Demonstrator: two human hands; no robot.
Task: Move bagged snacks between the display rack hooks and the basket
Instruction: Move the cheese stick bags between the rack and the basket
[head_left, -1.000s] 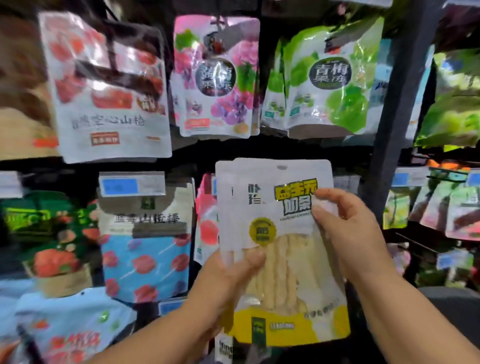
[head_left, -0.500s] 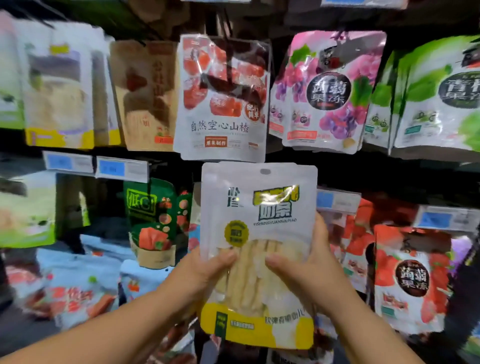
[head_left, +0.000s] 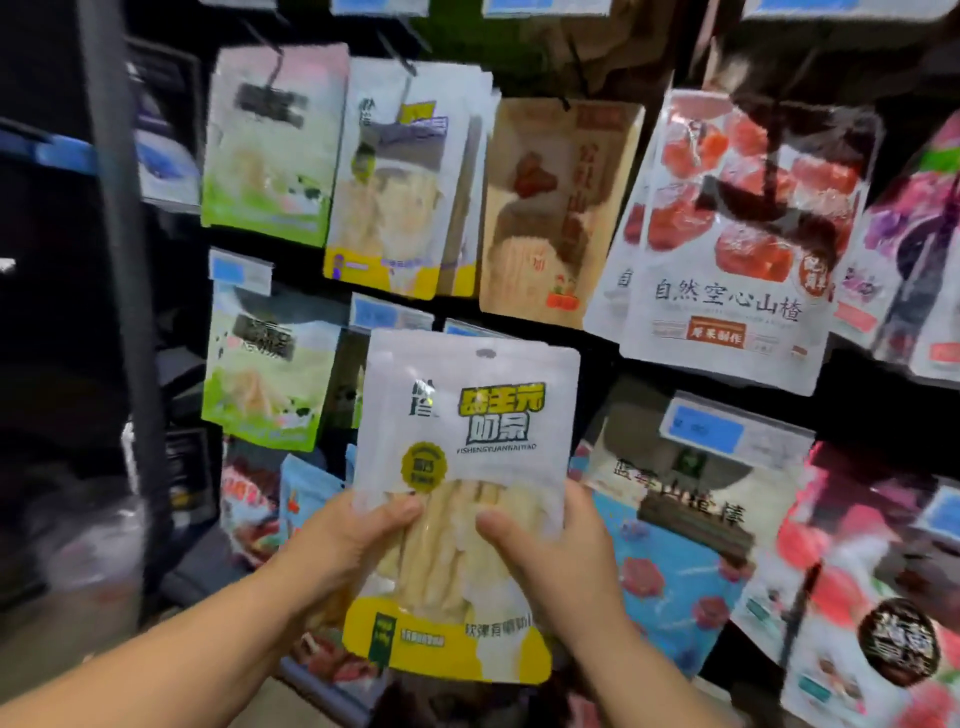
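Observation:
I hold a white and yellow snack bag (head_left: 470, 415) upright in front of the display rack, its hang hole at the top. My left hand (head_left: 343, 540) grips its lower left side with the thumb on the front. My right hand (head_left: 556, 556) grips its lower right side, thumb also on the front. Matching white and yellow bags (head_left: 400, 192) hang on a hook above and a little left of the held bag. The basket is out of view.
Other bags hang all around: green and white ones (head_left: 270, 140) at upper left, a brown one (head_left: 556, 208), red hawthorn bags (head_left: 737, 234) at upper right, blue ones (head_left: 670, 551) at right. A dark rack post (head_left: 124, 312) stands at left. Blue price tags (head_left: 732, 431) jut out.
My view has swung left along the rack, so the matching yellow bags now hang above the held bag. Both hands keep their grip low on the bag.

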